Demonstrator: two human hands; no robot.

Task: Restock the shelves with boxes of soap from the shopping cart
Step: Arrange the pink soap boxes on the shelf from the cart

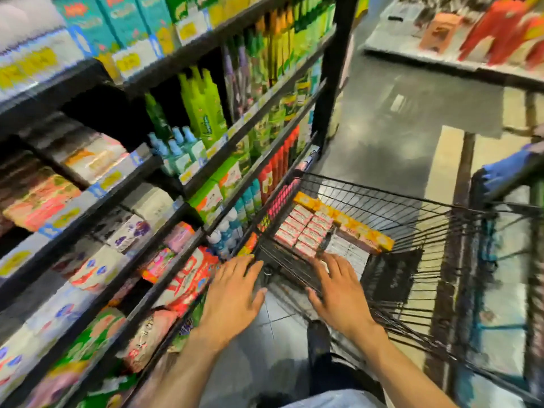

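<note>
A black wire shopping cart (pixel 412 213) stands in the aisle beside the shelves. Inside it lie several pink soap boxes (pixel 303 228) in rows, an orange-yellow row of boxes (pixel 350 222) behind them and white boxes (pixel 350 251) nearer me. My left hand (pixel 232 293) hovers with fingers spread at the cart's near left corner, holding nothing. My right hand (pixel 338 287) reaches over the cart's near rim with fingers apart, just short of the pink and white boxes. The black shelving (pixel 129 240) on the left carries stacked soap boxes and packs. The view is motion-blurred.
Green and orange bottles (pixel 206 107) fill the upper shelves further along. A second display (pixel 471 33) with red packs stands across the aisle at the top right. The cart's blue handle (pixel 506 169) sticks out at the right. Grey tiled floor (pixel 397 113) stretches ahead.
</note>
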